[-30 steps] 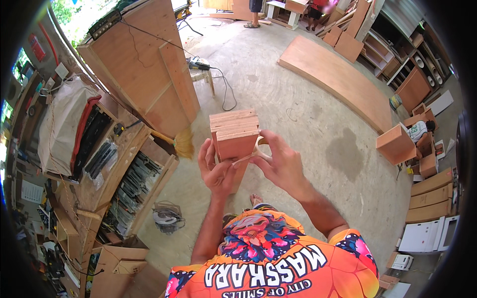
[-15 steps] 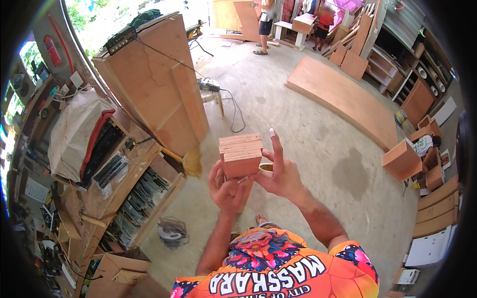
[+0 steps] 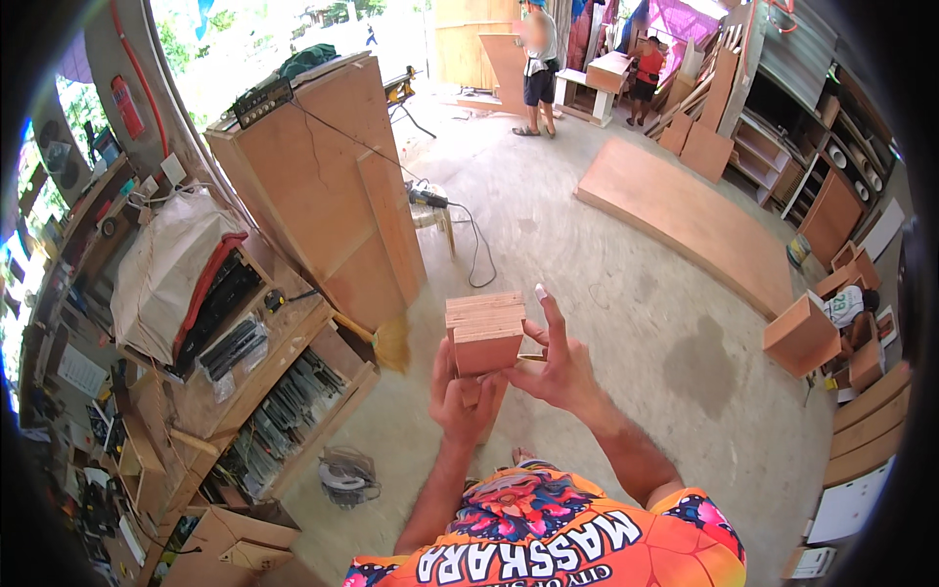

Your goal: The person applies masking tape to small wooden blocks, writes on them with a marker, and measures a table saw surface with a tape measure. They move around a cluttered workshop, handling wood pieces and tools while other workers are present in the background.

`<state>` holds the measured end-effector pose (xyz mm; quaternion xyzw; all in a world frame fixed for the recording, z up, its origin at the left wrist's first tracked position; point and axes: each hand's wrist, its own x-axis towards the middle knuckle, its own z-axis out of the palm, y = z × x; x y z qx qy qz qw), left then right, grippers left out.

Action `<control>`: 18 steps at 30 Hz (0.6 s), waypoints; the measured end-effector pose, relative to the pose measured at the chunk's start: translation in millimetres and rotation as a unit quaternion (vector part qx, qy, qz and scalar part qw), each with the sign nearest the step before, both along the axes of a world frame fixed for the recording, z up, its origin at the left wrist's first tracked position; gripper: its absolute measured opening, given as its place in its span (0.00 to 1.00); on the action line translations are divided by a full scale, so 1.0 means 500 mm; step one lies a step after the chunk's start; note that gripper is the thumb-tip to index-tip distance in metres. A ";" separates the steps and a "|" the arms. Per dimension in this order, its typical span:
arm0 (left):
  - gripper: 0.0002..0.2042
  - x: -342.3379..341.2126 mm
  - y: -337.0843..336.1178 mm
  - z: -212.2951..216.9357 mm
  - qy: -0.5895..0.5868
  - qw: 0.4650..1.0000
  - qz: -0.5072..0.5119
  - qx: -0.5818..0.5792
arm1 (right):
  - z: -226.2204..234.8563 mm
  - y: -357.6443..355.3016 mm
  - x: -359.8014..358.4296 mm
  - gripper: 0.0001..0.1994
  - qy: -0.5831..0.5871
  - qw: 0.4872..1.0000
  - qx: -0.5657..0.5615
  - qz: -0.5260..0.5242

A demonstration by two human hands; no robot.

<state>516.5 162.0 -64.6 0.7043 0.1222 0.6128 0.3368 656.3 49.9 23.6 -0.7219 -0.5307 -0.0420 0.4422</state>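
Observation:
In front of me I hold a stack of plywood strips (image 3: 487, 342), their layered ends facing up and their reddish faces toward me. My left hand (image 3: 464, 399) is closed around the stack's lower left side, fingers bent against it. My right hand (image 3: 562, 370) is at the stack's right side, its thumb by the lower edge and one white-tipped finger raised. Within its curled fingers is a small tan ring, which looks like a roll of tape (image 3: 533, 358), partly hidden. The lower part of the strips is hidden behind my hands.
A circular saw (image 3: 347, 476) lies on the floor at lower left. A workbench (image 3: 259, 377) with tools lines the left, beside a tall wooden cabinet (image 3: 323, 186) and a broom (image 3: 391, 344). A large panel (image 3: 685, 220) lies to the right. Other people work farther back and right.
The view has shifted, so the surroundings sit a little lower and farther right. My right hand's ring has tilted and shows less; both hands stay at the plywood stack.

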 end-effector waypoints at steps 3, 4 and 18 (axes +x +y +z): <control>0.12 -0.005 0.005 -0.006 0.000 1.000 0.009 0.019 | -0.001 -0.003 -0.006 0.61 0.008 1.000 -0.001 0.000; 0.13 -0.005 0.006 -0.007 -0.002 1.000 0.012 0.024 | 0.000 -0.004 -0.007 0.61 0.005 1.000 0.000 0.001; 0.29 -0.023 0.025 0.016 -0.022 0.999 0.041 -0.025 | 0.003 -0.006 -0.005 0.63 0.011 1.000 -0.015 0.005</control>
